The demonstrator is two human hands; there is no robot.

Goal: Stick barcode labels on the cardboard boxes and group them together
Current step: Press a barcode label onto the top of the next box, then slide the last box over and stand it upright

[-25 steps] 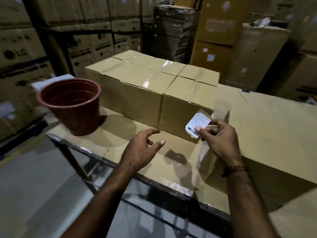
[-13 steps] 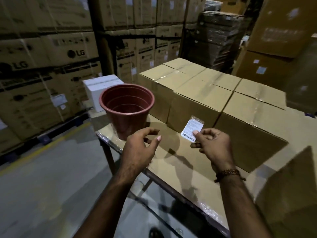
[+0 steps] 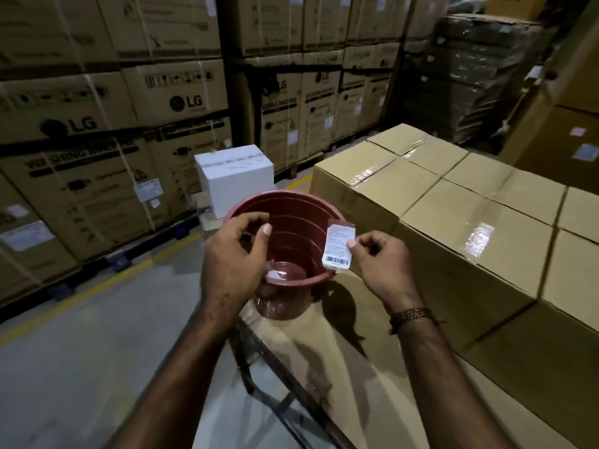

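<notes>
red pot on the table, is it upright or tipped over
Upright. The red pot stands on its base at the table edge, mouth up, so its ribbed inner wall and bottom show.

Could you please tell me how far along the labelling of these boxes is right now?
Done: the cardboard boxes already stand grouped, taped shut, on the table. In hand: the right hand pinches a barcode label over the red pot; the left hand hovers beside it, holding nothing. Left: no label shows on any visible box face, so sticking remains.
</notes>
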